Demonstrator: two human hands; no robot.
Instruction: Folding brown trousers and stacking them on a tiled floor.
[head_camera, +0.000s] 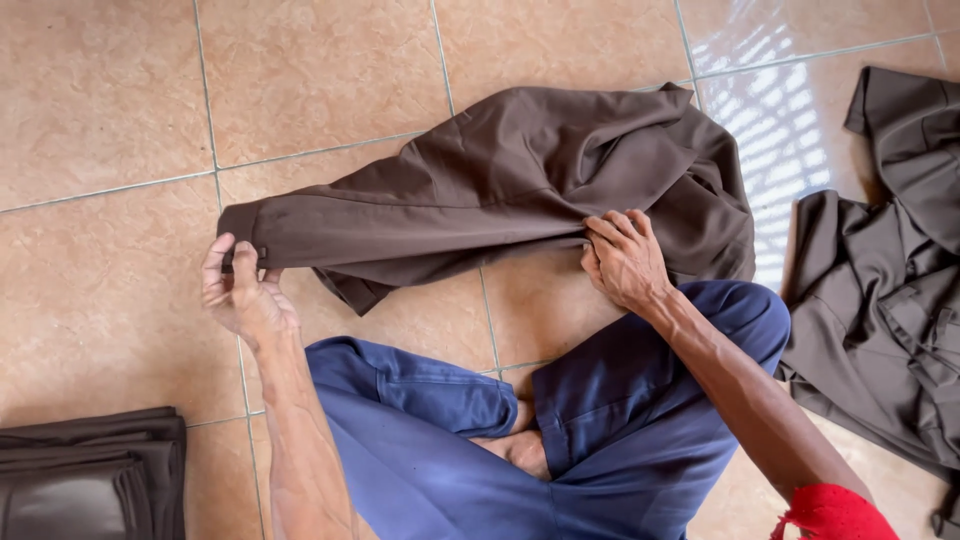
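A dark brown garment (500, 190) lies spread on the tan tiled floor (100, 100) in front of me. My left hand (238, 290) pinches the cuff end of its long sleeve at the left. My right hand (625, 258) grips a fold of the brown cloth near the garment's body, fingers curled into the fabric. The sleeve is stretched nearly straight between the two hands. My crossed legs in blue trousers (560, 420) sit just below the garment.
A stack of folded dark brown garments (90, 470) lies at the lower left. A loose heap of brown clothing (885, 290) covers the floor at the right. Sunlight patches fall on the tiles at the upper right.
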